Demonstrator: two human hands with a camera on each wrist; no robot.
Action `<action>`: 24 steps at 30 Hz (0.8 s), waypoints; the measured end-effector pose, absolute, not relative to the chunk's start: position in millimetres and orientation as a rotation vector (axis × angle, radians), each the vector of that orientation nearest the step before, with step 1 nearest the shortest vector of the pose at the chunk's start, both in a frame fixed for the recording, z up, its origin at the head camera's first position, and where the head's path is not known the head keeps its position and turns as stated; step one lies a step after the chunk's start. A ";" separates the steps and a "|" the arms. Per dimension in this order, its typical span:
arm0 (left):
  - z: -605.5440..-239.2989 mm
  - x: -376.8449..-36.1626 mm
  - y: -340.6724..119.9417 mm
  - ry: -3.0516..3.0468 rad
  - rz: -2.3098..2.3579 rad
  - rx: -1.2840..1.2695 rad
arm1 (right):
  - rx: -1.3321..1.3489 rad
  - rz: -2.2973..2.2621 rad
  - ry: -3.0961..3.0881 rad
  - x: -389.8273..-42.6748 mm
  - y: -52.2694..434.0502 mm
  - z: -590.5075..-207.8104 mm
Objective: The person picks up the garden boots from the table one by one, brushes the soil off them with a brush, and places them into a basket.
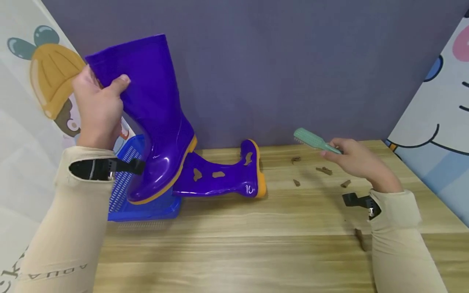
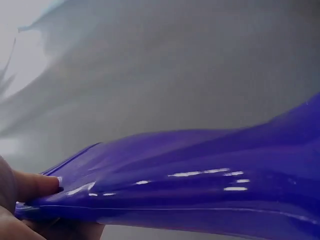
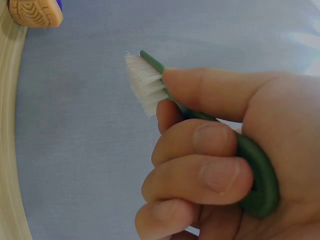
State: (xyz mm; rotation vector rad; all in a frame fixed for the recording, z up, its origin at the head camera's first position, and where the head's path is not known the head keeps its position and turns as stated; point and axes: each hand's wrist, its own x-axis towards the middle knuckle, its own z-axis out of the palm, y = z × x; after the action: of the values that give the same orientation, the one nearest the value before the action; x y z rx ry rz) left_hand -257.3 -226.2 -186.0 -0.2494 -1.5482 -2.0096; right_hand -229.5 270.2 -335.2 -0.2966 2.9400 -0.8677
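Note:
My left hand grips a glossy purple rain boot by the top of its shaft, thumb on the outside. That boot is held up with its toe pointing down to the left, in front of the blue basket. In the left wrist view the boot's shaft runs off to the right from the thumb. A second purple boot with an orange sole lies on its side, brown patches on it. My right hand holds a green brush by its handle, white bristles showing in the right wrist view, apart from both boots.
The blue perforated basket stands at the left, partly behind the raised boot. Several brown scraps are scattered on the wooden table at the right. A grey wall rises behind, with cartoon-printed panels on both sides.

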 end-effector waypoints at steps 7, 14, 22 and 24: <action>-208.5 -288.5 -257.9 -1.726 -1.804 -0.013 | -0.284 -0.875 2.931 -231.1 271.0 -339.6; -231.3 -309.7 -277.6 -1.840 -1.689 0.168 | -0.317 -0.863 2.949 -232.4 267.6 -339.3; -283.8 -329.8 -279.1 -2.067 -1.328 0.313 | -0.323 -0.834 2.948 -232.8 265.3 -337.6; -297.4 -330.8 -273.4 -2.109 -1.318 0.313 | -0.318 -0.830 2.950 -232.7 265.5 -337.9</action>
State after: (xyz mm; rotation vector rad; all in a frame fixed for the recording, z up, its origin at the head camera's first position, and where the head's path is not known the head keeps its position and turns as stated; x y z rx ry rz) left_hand -330.8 -273.4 -297.4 0.3134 -2.1090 -1.3176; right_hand -232.7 265.5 -337.9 -0.3183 2.9502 -0.8304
